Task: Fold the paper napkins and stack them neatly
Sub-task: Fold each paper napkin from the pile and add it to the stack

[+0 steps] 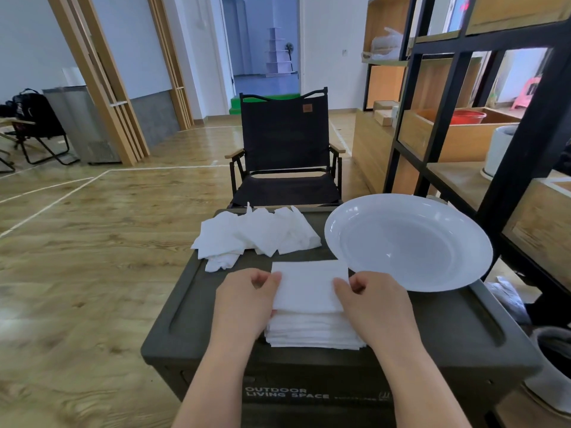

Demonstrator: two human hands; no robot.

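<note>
At frame center, loose unfolded napkins [253,234] lie heaped on the dark table [457,322]. Below them, the left hand [247,299] pinches the left edge of a folded napkin [307,287] atop the stack [312,332]; the right hand [374,301] pinches its right edge. A white plate [408,242] sits right.

There is one view only, from a wide-angle camera on the person's head. It looks forward and down, close over the table [432,319]. Farther off, it faces a black chair [284,149].
</note>
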